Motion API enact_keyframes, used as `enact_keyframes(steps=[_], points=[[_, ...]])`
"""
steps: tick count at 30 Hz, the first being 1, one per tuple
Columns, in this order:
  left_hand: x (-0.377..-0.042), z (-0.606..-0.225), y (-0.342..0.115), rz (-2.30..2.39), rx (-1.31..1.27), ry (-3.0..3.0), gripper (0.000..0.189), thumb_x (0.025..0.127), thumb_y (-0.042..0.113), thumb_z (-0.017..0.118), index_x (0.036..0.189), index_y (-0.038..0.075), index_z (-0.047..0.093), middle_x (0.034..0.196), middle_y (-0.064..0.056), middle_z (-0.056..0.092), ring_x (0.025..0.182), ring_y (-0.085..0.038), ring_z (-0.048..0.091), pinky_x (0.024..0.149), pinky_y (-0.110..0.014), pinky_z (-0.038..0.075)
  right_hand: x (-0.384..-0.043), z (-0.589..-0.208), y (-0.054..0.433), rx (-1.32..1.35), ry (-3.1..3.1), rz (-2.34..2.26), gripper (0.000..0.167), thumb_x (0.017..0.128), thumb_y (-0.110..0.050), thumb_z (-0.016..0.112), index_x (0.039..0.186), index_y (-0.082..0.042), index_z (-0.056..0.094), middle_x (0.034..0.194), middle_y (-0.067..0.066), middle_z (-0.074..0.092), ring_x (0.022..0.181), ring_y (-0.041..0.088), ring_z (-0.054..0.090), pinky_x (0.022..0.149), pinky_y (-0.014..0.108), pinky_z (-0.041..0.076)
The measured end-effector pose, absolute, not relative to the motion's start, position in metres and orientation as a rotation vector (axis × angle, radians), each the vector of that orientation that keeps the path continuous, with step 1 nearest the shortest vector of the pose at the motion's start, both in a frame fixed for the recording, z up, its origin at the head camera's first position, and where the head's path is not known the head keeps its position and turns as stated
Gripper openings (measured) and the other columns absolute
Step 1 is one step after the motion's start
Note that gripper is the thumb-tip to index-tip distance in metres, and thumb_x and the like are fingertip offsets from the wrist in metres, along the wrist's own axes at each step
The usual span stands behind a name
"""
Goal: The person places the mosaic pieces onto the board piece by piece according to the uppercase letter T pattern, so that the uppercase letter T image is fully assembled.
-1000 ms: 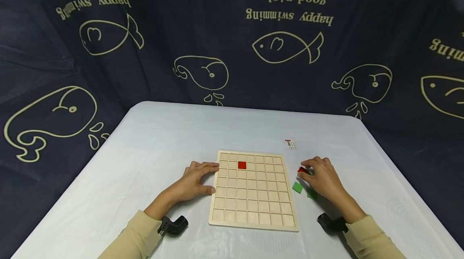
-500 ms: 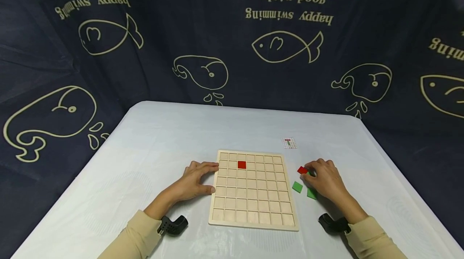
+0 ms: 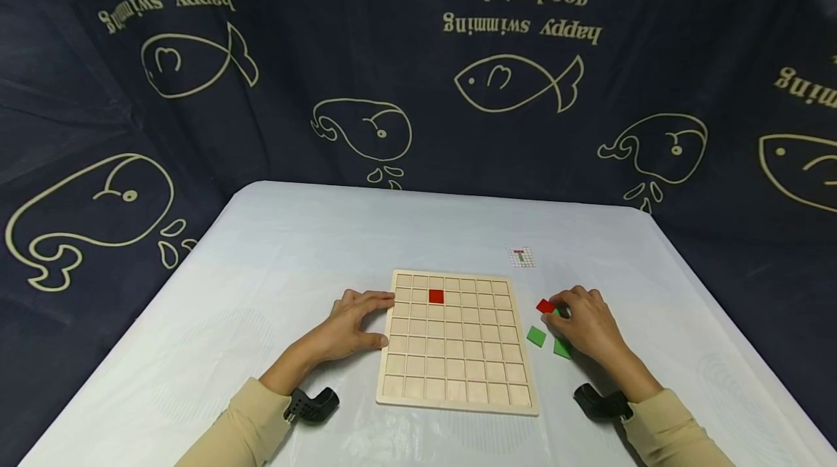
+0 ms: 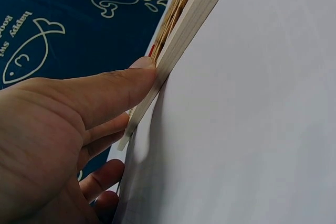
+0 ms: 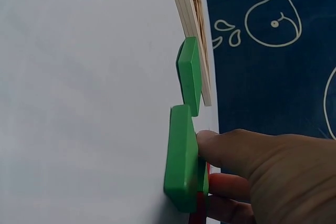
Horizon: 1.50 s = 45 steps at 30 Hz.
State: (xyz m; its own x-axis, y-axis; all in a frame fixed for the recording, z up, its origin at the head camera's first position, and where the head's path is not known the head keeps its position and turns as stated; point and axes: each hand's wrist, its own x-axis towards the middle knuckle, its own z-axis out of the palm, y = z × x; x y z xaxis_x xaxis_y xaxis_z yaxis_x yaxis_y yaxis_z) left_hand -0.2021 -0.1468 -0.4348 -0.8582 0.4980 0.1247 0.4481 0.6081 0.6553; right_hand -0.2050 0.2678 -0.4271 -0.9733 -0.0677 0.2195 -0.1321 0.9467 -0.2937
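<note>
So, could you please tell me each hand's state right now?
Left hand: open, touching the board.
Right hand: at a loose red tile; whether it's gripping cannot be told.

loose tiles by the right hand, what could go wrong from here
The right hand works among closely spaced tiles, so it might knock the loose red tile or the green tile nearest the board. The left hand touches the wooden board's edge; pressing harder could slide it.
</note>
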Motion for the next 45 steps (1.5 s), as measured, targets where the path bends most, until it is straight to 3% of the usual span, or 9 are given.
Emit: enact_keyframes(steps=[33,45], points=[[-0.202,-0.434,-0.147,1.115,0.807,2.733,0.063,0.077,0.03,0.076,0.133,0.015,0.053,0.145,0.005,0.045,0.103,-0.013,0.034,0.082,-0.031,0.023,-0.207,-0.426,0.266,0.152,-2.842,0.496,0.027,0.076,-0.018,0.075,0.094,0.001,0.071,0.087,0.014,0.063,0.082,0.027,0.049,0.067,0.037,0.037],[-0.202,-0.434,-0.147,1.114,0.8,2.73,0.063,0.077,0.03,0.076,0.134,0.015,0.053,0.146,0.004,0.044,0.103,-0.013,0.033,0.082,-0.031,0.023,-0.21,-0.419,0.253,0.265,-2.814,0.548,0.025,0.077,-0.015,0.072,0.097,0.0,0.071,0.093,0.015,0.064,0.085,0.027,0.05,0.071,0.04,0.04]])
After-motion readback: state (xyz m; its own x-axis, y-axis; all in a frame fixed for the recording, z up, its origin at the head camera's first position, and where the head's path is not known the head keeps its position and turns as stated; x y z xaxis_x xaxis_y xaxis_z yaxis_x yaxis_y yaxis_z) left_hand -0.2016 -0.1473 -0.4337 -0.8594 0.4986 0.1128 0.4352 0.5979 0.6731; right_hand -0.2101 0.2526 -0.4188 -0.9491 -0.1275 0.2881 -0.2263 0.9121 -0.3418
